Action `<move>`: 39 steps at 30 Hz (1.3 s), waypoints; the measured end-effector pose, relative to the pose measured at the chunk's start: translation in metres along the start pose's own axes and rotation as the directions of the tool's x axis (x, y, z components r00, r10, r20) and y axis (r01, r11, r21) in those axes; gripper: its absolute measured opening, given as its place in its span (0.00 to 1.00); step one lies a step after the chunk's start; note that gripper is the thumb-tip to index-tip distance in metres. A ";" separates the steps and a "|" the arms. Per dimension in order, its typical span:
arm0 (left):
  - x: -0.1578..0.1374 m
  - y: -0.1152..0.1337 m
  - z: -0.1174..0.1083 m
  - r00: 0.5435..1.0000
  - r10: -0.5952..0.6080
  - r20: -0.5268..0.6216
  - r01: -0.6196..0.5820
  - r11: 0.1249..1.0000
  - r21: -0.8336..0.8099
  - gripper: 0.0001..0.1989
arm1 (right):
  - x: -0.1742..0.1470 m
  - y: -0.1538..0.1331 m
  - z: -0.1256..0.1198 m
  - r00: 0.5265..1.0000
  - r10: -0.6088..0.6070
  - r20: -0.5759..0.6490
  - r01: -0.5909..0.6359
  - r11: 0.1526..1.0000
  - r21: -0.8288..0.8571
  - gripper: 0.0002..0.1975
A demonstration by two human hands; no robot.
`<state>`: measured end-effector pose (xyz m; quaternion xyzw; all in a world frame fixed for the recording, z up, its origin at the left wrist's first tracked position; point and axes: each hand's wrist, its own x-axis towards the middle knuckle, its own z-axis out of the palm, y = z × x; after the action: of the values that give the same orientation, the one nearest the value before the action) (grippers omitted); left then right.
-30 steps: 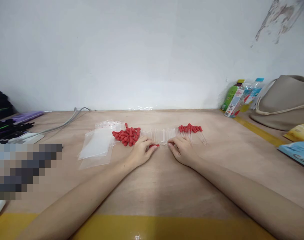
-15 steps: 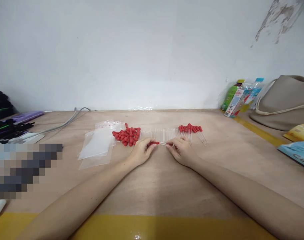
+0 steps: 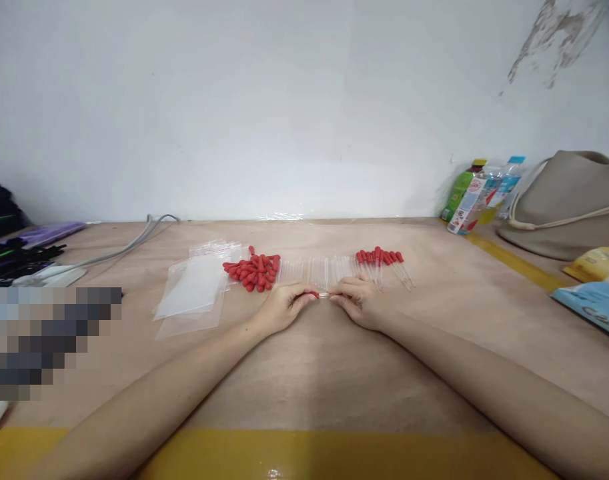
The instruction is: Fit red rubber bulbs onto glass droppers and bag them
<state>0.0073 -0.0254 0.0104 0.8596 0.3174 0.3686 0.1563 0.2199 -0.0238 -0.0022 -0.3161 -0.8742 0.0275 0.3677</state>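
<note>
Away from the bench's (image 3: 304,380) near edge, left hand (image 3: 285,304) is pinching a red bulb (image 3: 315,294), right hand (image 3: 358,301) a clear tube (image 3: 324,295).

- Far right: a green bottle with a yellow cap (image 3: 458,198) and a blue-capped bottle (image 3: 511,183), close together near the wall (image 3: 264,107).
- Right of them: a grey-beige drawstring bag (image 3: 574,193).
- Right, nearer: a yellow packet (image 3: 598,265) just beyond a light-blue packet (image 3: 590,303).
- Far left: a purple packet (image 3: 54,233) beside a grey cable (image 3: 129,247).
- Near edge: a wide strip of yellow tape (image 3: 224,450).
- Upper right: a peeled brownish patch (image 3: 544,47) on the wall.
</note>
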 end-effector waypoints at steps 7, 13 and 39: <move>-0.002 0.001 0.000 1.000 0.011 0.023 -0.013 0.997 0.080 0.09 | -0.001 0.001 0.000 0.998 -0.050 -0.025 0.046 0.992 -0.115 0.11; -0.003 0.000 0.001 0.997 0.069 0.028 -0.072 0.988 0.138 0.10 | -0.001 -0.004 0.000 0.986 -0.161 -0.031 0.149 0.958 -0.246 0.11; 0.002 -0.010 -0.003 0.970 0.204 -0.133 -0.174 0.963 0.207 0.06 | 0.000 0.013 -0.002 0.931 -0.355 -0.086 0.318 0.903 -0.289 0.12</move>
<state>0.0021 -0.0167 0.0086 0.8662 0.2793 0.4142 0.0111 0.2284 -0.0139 -0.0043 -0.2082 -0.8839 -0.1775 0.3794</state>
